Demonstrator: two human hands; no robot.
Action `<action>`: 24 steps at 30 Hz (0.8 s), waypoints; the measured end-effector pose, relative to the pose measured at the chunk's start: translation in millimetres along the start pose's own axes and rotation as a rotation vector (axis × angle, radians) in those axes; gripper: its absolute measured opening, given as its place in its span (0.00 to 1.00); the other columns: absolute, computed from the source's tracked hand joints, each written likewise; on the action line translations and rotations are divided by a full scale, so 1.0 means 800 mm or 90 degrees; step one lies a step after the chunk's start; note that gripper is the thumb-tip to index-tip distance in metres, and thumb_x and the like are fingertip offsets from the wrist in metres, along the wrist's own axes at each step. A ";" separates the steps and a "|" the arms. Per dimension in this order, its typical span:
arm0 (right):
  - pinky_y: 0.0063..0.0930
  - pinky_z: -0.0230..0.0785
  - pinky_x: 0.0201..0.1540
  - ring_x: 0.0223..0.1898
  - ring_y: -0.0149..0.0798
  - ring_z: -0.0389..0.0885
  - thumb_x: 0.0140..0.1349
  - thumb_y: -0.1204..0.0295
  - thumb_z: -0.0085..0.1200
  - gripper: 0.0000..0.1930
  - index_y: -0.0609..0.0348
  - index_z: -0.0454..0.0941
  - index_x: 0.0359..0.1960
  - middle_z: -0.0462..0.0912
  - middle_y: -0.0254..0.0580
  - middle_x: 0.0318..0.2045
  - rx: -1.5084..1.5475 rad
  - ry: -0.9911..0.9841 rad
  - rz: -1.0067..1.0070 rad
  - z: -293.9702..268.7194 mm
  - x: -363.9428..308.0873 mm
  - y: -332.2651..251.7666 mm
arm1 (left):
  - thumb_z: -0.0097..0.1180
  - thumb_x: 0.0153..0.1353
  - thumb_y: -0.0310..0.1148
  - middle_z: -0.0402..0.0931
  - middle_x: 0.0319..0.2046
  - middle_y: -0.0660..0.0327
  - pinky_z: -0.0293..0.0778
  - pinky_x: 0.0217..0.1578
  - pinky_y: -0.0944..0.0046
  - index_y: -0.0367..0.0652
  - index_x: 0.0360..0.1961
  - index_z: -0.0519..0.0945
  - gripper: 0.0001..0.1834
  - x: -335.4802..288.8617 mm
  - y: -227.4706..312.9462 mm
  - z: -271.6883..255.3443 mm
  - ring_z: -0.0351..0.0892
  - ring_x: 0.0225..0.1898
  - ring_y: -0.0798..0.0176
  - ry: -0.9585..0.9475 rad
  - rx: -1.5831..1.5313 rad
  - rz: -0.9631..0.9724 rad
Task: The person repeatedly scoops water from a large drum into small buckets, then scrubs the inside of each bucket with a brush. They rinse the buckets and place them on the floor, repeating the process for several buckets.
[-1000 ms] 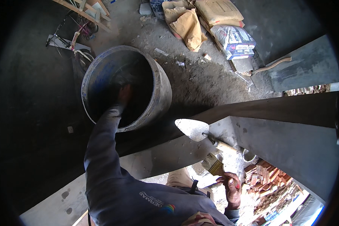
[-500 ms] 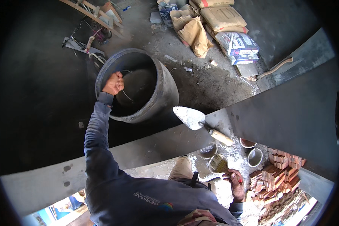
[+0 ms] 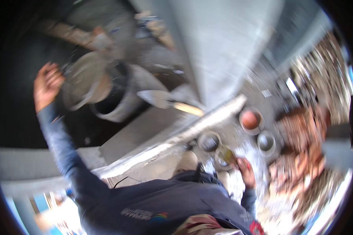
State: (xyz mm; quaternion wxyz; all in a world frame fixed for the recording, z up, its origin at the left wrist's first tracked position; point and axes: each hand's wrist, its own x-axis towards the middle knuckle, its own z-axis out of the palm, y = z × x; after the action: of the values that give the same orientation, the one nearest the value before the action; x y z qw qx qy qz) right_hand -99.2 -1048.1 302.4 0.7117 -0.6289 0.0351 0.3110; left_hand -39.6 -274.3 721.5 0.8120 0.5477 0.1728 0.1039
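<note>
My left hand [image 3: 48,84], fingers curled, is at the upper left with the arm stretched out. Beside it a grey bucket [image 3: 83,64] hangs tilted, partly in front of the large drum [image 3: 143,80]; the hand appears closed on its handle, though blur hides the handle itself. Low on the right, my right hand [image 3: 246,172] is closed on what looks like a wide brush, its bristles [image 3: 226,156] over a small bucket [image 3: 217,164] and a red bit showing at the fingers. A pointing trowel [image 3: 155,98] with a pale wooden handle lies on the wall top between the hands.
More small buckets stand on the floor: one grey [image 3: 209,141], one with reddish contents [image 3: 250,120], one pale [image 3: 266,142]. Stacked red bricks [image 3: 294,168] are at the right. A grey wall [image 3: 223,47] rises ahead. Planks [image 3: 68,33] are at the far left.
My left hand has come out of the drum and moved left, bringing the bucket up with it. The view has swung right and blurred. My right hand stays low beside the small buckets.
</note>
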 end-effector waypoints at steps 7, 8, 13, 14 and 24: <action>0.29 0.75 0.54 0.49 0.31 0.84 0.79 0.52 0.53 0.24 0.57 0.80 0.64 0.87 0.39 0.49 0.040 -0.023 0.056 -0.205 -0.102 0.084 | 0.45 0.83 0.36 0.55 0.25 0.64 0.54 0.26 0.65 0.36 0.45 0.69 0.13 -0.127 0.021 0.106 0.51 0.23 0.70 -0.176 0.023 -0.088; 0.30 0.76 0.54 0.50 0.32 0.84 0.78 0.50 0.54 0.25 0.55 0.80 0.65 0.87 0.38 0.50 0.014 -0.026 0.069 -0.237 -0.116 0.091 | 0.45 0.83 0.38 0.56 0.25 0.64 0.54 0.26 0.66 0.37 0.44 0.69 0.14 -0.151 -0.004 0.138 0.51 0.22 0.70 -0.111 0.035 -0.060; 0.29 0.77 0.51 0.50 0.33 0.85 0.77 0.61 0.52 0.21 0.51 0.79 0.67 0.88 0.38 0.52 -0.069 0.012 0.111 -0.381 -0.210 0.113 | 0.45 0.83 0.47 0.58 0.24 0.67 0.56 0.26 0.65 0.42 0.42 0.70 0.18 -0.260 -0.220 0.323 0.54 0.22 0.71 -0.095 -0.037 -0.136; 0.29 0.77 0.49 0.49 0.33 0.85 0.75 0.65 0.48 0.21 0.52 0.79 0.67 0.88 0.38 0.52 -0.077 0.032 0.079 -0.402 -0.229 0.114 | 0.45 0.83 0.49 0.58 0.24 0.68 0.56 0.26 0.65 0.43 0.42 0.70 0.19 -0.280 -0.271 0.355 0.54 0.22 0.71 -0.033 -0.077 -0.136; 0.33 0.80 0.50 0.50 0.40 0.87 0.77 0.64 0.58 0.21 0.66 0.76 0.63 0.85 0.48 0.55 -0.014 0.213 -0.097 -0.389 -0.299 0.018 | 0.43 0.79 0.66 0.60 0.20 0.76 0.59 0.25 0.71 0.54 0.29 0.67 0.30 -0.391 -0.783 0.524 0.55 0.20 0.76 -0.054 -0.055 -0.348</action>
State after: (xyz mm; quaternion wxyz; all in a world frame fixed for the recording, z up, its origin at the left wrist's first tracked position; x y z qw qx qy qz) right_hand -192.0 -1428.8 330.8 0.7107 -0.6802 0.1019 0.1478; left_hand -174.8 -981.4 337.0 0.8389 0.4496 0.2755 -0.1349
